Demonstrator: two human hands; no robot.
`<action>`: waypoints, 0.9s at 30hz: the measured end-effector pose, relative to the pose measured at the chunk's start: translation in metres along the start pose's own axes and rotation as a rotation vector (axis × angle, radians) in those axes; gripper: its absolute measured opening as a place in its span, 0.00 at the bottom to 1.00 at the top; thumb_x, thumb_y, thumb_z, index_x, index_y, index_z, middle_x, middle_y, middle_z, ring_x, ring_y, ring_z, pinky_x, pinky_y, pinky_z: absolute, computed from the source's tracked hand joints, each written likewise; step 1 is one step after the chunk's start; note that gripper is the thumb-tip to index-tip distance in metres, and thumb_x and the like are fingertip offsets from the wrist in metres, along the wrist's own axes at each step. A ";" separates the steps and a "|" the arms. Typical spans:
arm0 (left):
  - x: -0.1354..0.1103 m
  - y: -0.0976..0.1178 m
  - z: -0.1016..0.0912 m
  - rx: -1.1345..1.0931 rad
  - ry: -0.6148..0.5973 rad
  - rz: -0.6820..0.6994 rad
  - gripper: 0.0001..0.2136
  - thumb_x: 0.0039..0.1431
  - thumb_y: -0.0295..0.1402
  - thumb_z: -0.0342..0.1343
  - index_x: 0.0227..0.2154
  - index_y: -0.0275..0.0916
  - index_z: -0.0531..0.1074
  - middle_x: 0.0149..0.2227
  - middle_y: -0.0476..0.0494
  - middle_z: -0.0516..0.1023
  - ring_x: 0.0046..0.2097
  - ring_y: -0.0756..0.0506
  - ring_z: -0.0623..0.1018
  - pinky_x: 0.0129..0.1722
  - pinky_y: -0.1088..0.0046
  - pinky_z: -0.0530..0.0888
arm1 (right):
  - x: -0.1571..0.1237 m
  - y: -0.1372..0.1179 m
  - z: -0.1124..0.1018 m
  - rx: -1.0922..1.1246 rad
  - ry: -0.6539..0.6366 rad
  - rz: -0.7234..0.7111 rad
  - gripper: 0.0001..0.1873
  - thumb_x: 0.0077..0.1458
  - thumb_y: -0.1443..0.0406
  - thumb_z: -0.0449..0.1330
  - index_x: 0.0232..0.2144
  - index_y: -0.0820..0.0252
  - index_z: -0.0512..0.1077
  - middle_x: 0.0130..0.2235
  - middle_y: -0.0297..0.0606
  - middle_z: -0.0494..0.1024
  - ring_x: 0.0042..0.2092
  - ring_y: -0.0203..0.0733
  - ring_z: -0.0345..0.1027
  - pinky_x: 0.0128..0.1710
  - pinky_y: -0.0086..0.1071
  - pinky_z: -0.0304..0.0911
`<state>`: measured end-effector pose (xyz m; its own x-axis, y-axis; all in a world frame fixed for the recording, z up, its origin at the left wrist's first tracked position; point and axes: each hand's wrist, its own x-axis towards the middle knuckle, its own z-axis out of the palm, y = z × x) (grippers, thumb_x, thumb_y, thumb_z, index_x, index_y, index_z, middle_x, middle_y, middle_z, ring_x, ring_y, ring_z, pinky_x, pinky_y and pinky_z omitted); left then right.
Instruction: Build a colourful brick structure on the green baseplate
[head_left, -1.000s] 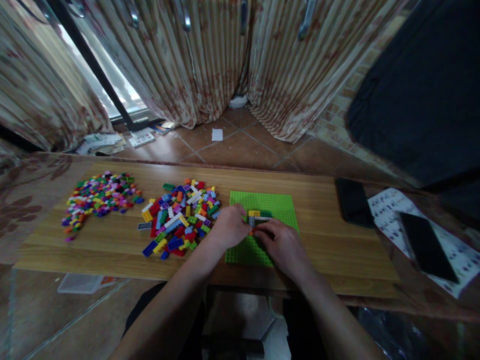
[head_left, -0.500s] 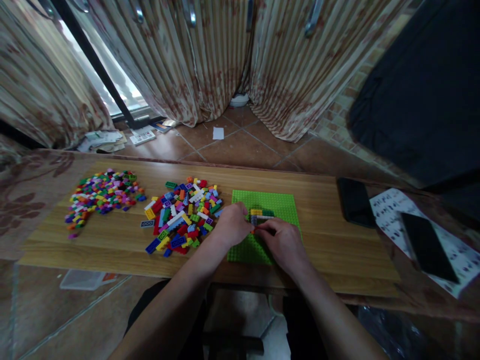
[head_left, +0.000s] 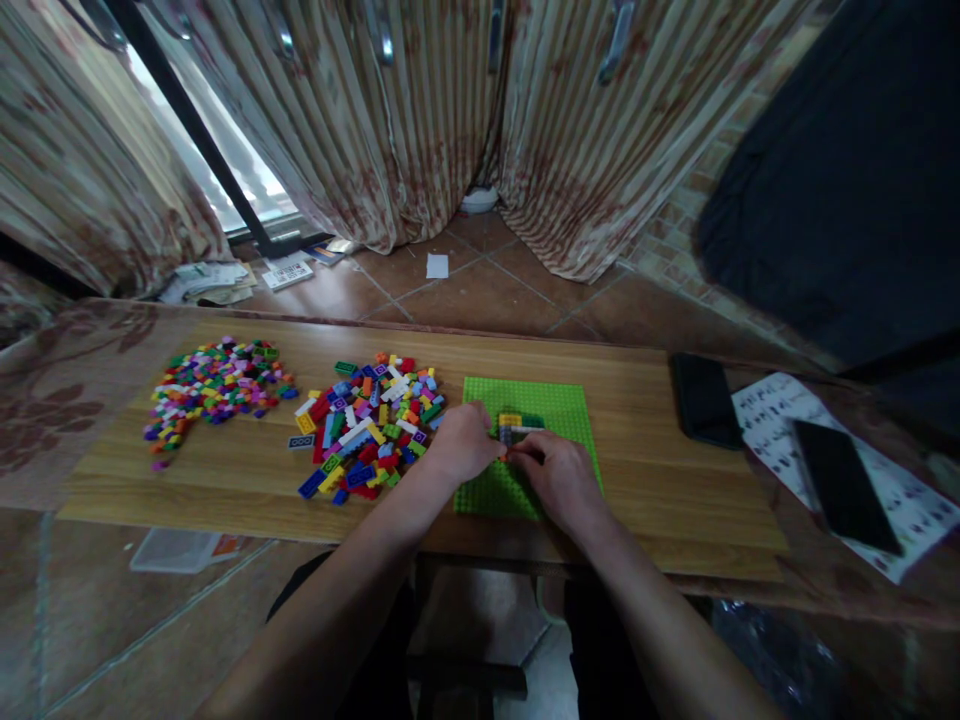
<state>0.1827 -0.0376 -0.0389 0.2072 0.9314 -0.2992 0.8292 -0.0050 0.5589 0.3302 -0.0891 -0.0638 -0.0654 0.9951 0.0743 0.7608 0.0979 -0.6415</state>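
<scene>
A green baseplate [head_left: 559,403] lies on the wooden table [head_left: 660,490], with a small stack of yellow, grey and green bricks [head_left: 516,425] built near its middle. Both my hands rest on the plate just in front of that stack. My left hand [head_left: 461,445] and my right hand [head_left: 551,475] have their fingers curled, and their fingertips meet in a pinch on a small orange-red brick [head_left: 505,457], mostly hidden. A pile of larger mixed-colour bricks [head_left: 367,425] lies just left of my left hand.
A second pile of small colourful bricks [head_left: 214,385] sits at the table's far left. A black phone [head_left: 705,400] lies right of the plate; another dark phone [head_left: 844,485] rests on a printed sheet [head_left: 772,415]. Curtains and tiled floor lie beyond.
My hands have stayed on the baseplate, pinching the same small brick. The view has shifted slightly; the piles and phones have not moved.
</scene>
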 end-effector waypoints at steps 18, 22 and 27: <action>-0.007 -0.005 -0.017 -0.070 -0.099 0.178 0.09 0.55 0.26 0.50 0.29 0.36 0.76 0.22 0.49 0.75 0.27 0.50 0.75 0.28 0.78 0.68 | -0.001 0.005 -0.021 0.242 0.099 0.049 0.14 0.59 0.59 0.54 0.32 0.58 0.78 0.29 0.36 0.80 0.31 0.40 0.72 0.32 0.31 0.62; -0.007 -0.007 -0.027 -0.057 -0.029 0.178 0.12 0.55 0.24 0.47 0.28 0.35 0.76 0.24 0.48 0.75 0.30 0.50 0.75 0.30 0.79 0.69 | 0.003 0.011 -0.030 0.211 0.313 0.093 0.17 0.58 0.55 0.53 0.31 0.59 0.77 0.28 0.38 0.79 0.30 0.41 0.71 0.32 0.32 0.63; -0.008 -0.006 -0.029 -0.002 0.024 0.168 0.11 0.55 0.25 0.47 0.30 0.35 0.77 0.25 0.47 0.76 0.30 0.49 0.75 0.32 0.77 0.69 | 0.013 0.029 -0.038 0.115 0.438 0.155 0.18 0.56 0.55 0.53 0.35 0.61 0.77 0.35 0.43 0.80 0.35 0.45 0.73 0.37 0.37 0.65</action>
<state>0.1610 -0.0341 -0.0181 0.3303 0.9261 -0.1824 0.7829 -0.1609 0.6009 0.3761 -0.0743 -0.0519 0.3402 0.9007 0.2702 0.6620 -0.0254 -0.7491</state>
